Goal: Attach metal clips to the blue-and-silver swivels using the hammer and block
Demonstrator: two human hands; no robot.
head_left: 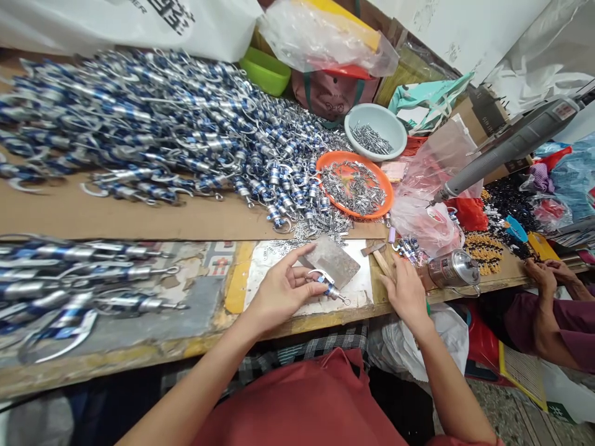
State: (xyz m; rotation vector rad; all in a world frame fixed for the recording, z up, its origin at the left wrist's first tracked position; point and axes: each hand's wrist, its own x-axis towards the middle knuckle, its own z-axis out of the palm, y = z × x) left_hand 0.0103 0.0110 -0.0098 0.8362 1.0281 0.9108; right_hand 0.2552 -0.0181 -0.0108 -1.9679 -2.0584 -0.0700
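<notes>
My left hand (287,284) is closed, pinching a small blue and silver metal fitting (331,290) that has a curved pale lever and a small eye at one end. It is held just at the front edge of a flat metal block (333,261), which rests on a white sheet (267,263) on the bench. My right hand (409,296) is to the right, its fingers curled around the wooden handle of a hammer (383,263). The hammer's head lies near the right edge of the white sheet. The far end of its handle is hidden by the hand.
A large heap of similar fittings (153,118) covers the back left; more fittings (69,285) lie at the front left. An orange tray (389,192) and a pale bowl (356,118) hold small metal parts. An electric screwdriver (506,145) hangs at right. A metal mug (453,271) and another person's hands (543,275) are farther right.
</notes>
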